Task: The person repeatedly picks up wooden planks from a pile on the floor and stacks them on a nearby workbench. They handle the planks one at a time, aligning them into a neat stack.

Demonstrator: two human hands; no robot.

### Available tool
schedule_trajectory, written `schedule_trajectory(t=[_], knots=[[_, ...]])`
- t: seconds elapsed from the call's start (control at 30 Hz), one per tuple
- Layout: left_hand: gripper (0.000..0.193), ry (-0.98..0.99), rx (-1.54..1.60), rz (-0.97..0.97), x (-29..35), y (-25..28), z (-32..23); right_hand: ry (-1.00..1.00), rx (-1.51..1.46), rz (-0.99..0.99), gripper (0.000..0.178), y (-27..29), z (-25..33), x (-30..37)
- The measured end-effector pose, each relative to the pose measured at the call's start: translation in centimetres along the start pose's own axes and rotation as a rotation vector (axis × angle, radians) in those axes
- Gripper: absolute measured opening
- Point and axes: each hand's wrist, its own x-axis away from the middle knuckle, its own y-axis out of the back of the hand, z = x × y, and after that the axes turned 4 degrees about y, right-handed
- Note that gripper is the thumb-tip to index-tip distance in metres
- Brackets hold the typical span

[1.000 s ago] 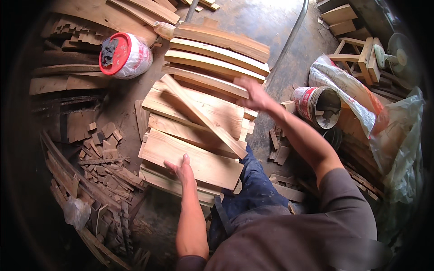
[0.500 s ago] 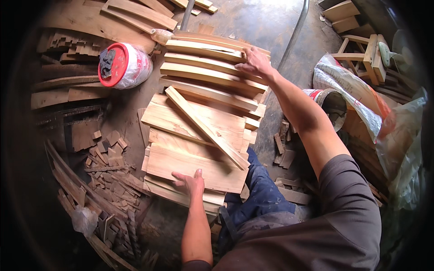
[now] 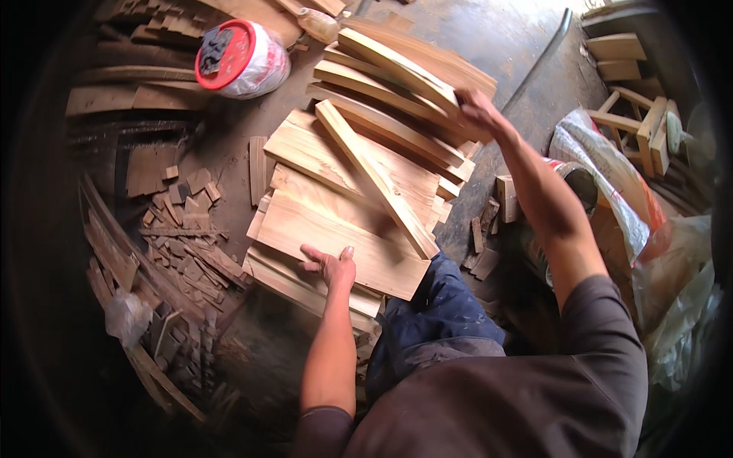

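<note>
My left hand (image 3: pixel 334 269) rests on the near edge of a wide pale wooden board (image 3: pixel 343 237), fingers spread. That board lies on a stack of similar boards. Farther up, my right hand (image 3: pixel 479 114) is closed round the right end of a wooden strip (image 3: pixel 397 67), which is tilted above the far part of the stack. Below that strip lie several more strips (image 3: pixel 382 95) side by side, partly in its shadow. Another strip (image 3: pixel 374 179) lies slantwise across the boards between my two hands.
A white bucket (image 3: pixel 263 69) with a red lid stands at the far left. Wood scraps (image 3: pixel 195 252) litter the floor on the left. A metal bar (image 3: pixel 542 57) lies beyond the stack. Right of me are a sack (image 3: pixel 603 175) and a small wooden frame (image 3: pixel 645 126).
My right hand has taken hold of a strip's end and raised it off the others. My left hand stays on the board. The whole view has shifted somewhat.
</note>
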Motion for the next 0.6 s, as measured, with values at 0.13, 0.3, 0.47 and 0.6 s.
schedule_trajectory(t=[0.13, 0.3, 0.47, 0.6], knots=[[0.119, -0.04, 0.038, -0.006, -0.3, -0.5, 0.5, -0.063, -0.35, -0.033, 0.042, -8.5, 4.5, 9.9], [0.109, -0.031, 0.014, 0.023, 0.6, 0.5, -0.2, 0.203, -0.335, 0.09, 0.064, -13.4, 10.2, 17.7], [0.1, -0.063, 0.098, 0.031, 0.9, 2.0, 0.3, -0.201, -0.469, -0.233, 0.062, -7.1, 4.3, 13.3], [0.084, -0.123, 0.234, -0.333, 2.9, 2.3, -3.1, -0.468, -0.227, -0.657, 0.071, -3.5, -5.1, 9.3]])
